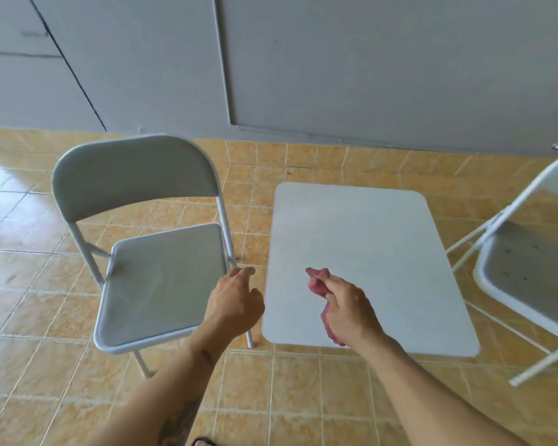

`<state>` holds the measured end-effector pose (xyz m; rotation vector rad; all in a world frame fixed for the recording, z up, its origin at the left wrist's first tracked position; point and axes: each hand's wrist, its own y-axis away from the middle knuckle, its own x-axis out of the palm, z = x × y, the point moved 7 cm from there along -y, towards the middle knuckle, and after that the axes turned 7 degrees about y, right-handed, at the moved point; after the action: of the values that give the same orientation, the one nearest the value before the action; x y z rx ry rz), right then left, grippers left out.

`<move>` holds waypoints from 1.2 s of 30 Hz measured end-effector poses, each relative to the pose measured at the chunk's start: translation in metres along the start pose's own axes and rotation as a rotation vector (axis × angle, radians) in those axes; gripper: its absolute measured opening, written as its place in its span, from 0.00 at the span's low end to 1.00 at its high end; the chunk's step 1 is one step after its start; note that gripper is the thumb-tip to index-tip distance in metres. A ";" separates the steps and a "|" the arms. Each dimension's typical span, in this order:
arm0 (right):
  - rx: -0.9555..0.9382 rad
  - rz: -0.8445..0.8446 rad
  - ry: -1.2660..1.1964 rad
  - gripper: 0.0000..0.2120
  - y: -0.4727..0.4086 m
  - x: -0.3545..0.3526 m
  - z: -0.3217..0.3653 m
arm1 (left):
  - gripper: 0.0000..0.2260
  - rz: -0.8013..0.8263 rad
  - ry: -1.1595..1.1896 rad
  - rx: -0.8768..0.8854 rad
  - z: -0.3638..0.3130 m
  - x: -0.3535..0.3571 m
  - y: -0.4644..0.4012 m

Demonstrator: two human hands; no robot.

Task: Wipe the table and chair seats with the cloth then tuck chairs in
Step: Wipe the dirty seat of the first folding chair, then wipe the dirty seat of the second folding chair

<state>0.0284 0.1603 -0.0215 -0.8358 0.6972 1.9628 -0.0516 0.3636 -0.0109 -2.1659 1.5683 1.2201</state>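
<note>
Right hand [348, 309] grips cloth [316, 283]; left hand [236, 300] empty.

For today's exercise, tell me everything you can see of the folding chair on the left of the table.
The left chair is pale grey, seemingly metal-framed, with a curved backrest, a flat, rounded seat and thin tubular legs. It stands unfolded and upright on the tiled floor, beside the table, not tucked in. The left hand hovers near its seat corner; contact is unclear.
</note>
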 end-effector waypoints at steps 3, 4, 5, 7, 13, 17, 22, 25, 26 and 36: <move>-0.116 -0.096 0.153 0.33 0.033 -0.067 -0.034 | 0.24 0.023 -0.022 0.056 -0.076 0.031 0.021; -0.132 -0.116 0.171 0.33 0.043 -0.087 -0.049 | 0.24 0.025 -0.034 0.074 -0.101 0.042 0.030; -0.143 -0.138 0.196 0.33 0.059 -0.116 -0.067 | 0.24 0.020 -0.033 0.119 -0.137 0.056 0.041; -0.169 -0.192 0.239 0.34 0.086 -0.169 -0.098 | 0.23 0.030 -0.025 0.180 -0.200 0.083 0.059; -0.112 -0.321 0.294 0.34 0.151 -0.302 -0.188 | 0.22 0.078 -0.003 0.317 -0.358 0.160 0.101; -0.034 -0.359 0.288 0.34 0.175 -0.355 -0.234 | 0.21 0.122 -0.028 0.380 -0.419 0.203 0.109; 0.104 -0.403 0.325 0.34 0.180 -0.411 -0.313 | 0.20 0.203 -0.042 0.459 -0.499 0.265 0.092; 0.155 -0.396 0.314 0.30 0.164 -0.429 -0.361 | 0.21 0.255 -0.047 0.456 -0.527 0.306 0.061; 0.177 -0.377 0.307 0.30 0.154 -0.434 -0.380 | 0.21 0.278 -0.043 0.442 -0.533 0.325 0.046; 0.370 -0.371 0.207 0.30 0.091 -0.457 -0.530 | 0.24 0.473 -0.091 0.285 -0.537 0.465 -0.062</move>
<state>0.2825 -0.4967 0.0172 -0.8713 0.9196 1.3764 0.3134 -0.2487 -0.0172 -1.5937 2.1378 1.1023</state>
